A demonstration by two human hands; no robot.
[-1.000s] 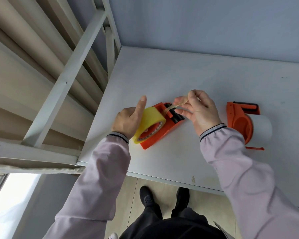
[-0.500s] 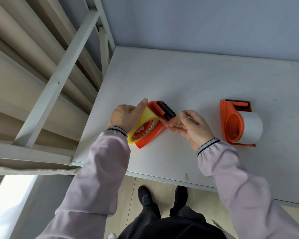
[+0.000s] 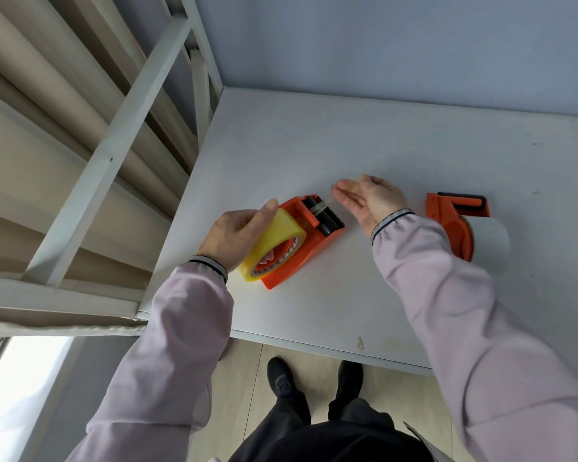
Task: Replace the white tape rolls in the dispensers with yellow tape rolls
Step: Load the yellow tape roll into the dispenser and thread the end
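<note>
A yellow tape roll (image 3: pixel 274 238) sits in an orange dispenser (image 3: pixel 309 243) lying on the white table (image 3: pixel 314 145). My left hand (image 3: pixel 237 235) grips the yellow roll from its left side, thumb on top. A thin strip of tape (image 3: pixel 324 205) runs over the dispenser's black roller to my right hand (image 3: pixel 367 198), whose fingers are stretched out flat; the strip's end seems stuck to the fingertips. A second orange dispenser (image 3: pixel 454 221) holding a white tape roll (image 3: pixel 491 245) lies to the right, partly hidden by my right sleeve.
A white metal frame (image 3: pixel 114 145) with beige rolls behind it borders the table's left edge. A grey wall (image 3: pixel 381 45) stands behind the table. My legs and dark shoes (image 3: pixel 314 381) show below the table's front edge.
The dispenser's roller end has swung to point right and away. My right hand moved up from the dispenser's near side and spread its fingers, drawing the tape strip out over the roller.
</note>
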